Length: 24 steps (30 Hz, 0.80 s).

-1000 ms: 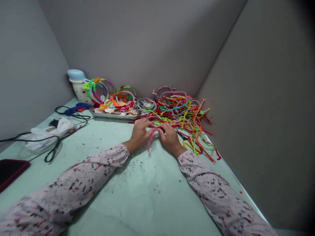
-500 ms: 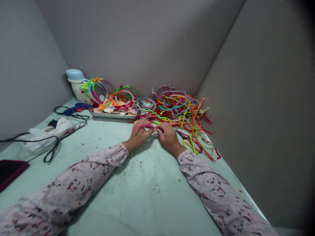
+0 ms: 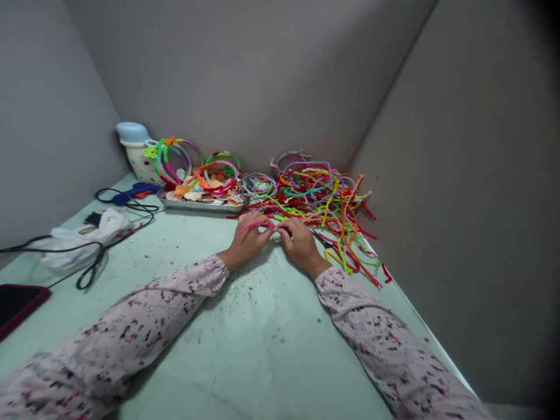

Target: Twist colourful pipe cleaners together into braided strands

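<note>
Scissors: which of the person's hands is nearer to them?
Right. The right hand is just to the left of the scissors; the left hand is farther left, beyond the right hand.

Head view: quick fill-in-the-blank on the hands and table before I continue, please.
The thin strand seen over the left hand is ____.
The scissors lie to the ____ of the right hand.
The lid of the container is pale ____.
The tray of shells stands to the ____ of the strand heap.
Missing words: pink; right; blue; left.
</note>
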### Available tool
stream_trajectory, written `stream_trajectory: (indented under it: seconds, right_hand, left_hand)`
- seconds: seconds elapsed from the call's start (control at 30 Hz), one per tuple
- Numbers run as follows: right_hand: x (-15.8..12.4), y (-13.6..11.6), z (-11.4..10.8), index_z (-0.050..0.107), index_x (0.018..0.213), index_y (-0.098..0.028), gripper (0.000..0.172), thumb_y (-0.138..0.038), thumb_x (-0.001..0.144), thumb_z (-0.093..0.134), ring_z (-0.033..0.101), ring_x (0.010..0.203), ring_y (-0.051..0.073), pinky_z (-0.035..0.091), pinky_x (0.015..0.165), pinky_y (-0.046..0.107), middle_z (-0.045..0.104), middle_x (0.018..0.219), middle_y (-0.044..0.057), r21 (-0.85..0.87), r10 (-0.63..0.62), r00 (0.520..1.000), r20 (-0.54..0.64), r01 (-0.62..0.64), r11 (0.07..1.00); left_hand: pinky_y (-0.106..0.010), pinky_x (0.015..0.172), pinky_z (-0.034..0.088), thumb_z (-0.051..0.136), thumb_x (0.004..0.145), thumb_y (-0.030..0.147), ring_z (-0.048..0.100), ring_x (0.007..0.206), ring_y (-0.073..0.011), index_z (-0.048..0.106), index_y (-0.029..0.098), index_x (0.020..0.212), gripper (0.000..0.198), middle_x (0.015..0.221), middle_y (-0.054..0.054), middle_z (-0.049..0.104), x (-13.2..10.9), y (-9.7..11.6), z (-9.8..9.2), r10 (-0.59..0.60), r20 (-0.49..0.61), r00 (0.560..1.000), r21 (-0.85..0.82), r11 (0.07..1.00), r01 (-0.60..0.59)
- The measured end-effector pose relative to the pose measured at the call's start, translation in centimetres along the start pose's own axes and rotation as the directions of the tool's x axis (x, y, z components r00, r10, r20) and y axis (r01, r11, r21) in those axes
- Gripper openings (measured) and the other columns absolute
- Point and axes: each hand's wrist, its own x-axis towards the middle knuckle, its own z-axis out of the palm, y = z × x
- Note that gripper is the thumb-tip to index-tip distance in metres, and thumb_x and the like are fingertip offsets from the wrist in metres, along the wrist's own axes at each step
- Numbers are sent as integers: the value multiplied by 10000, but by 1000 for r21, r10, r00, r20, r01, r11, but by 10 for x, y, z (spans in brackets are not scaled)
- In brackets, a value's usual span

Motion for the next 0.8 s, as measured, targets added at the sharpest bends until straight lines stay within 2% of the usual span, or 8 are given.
stream_trajectory:
  seconds: [0.27, 0.53, 0.8]
  right_hand:
    - [-1, -2, 0, 601, 967, -200, 132, -214, 937, 473, 572, 895, 205, 473, 799, 331, 622, 923, 72, -5, -8, 999, 40, 8, 1000]
    - [-2, -1, 0, 601, 967, -200, 129, -211, 935, 477, 576, 894, 207, 477, 794, 330, 624, 925, 72, -24, 4, 1000, 31, -4, 1000]
    - [-1, -2, 0, 597, 971, -201, 129, -209, 936, 473, 576, 890, 207, 478, 795, 330, 625, 920, 73, -15, -9, 999, 40, 10, 1000]
  left_hand:
    - [-354, 902, 463, 655, 814, 291, 633, 911, -193, 674, 192, 783, 105, 875, -50, 707, -1, 1, 2, -95, -41, 995, -56, 994, 93]
    - [-329, 882, 476, 617, 830, 306, 650, 874, -186, 705, 180, 803, 156, 867, -44, 726, 2, 7, -3, -186, 54, 981, -94, 977, 190]
    - [-358, 899, 429, 575, 854, 327, 625, 863, -202, 713, 167, 771, 227, 812, -56, 715, 2, 8, -3, -187, 51, 981, 24, 982, 186]
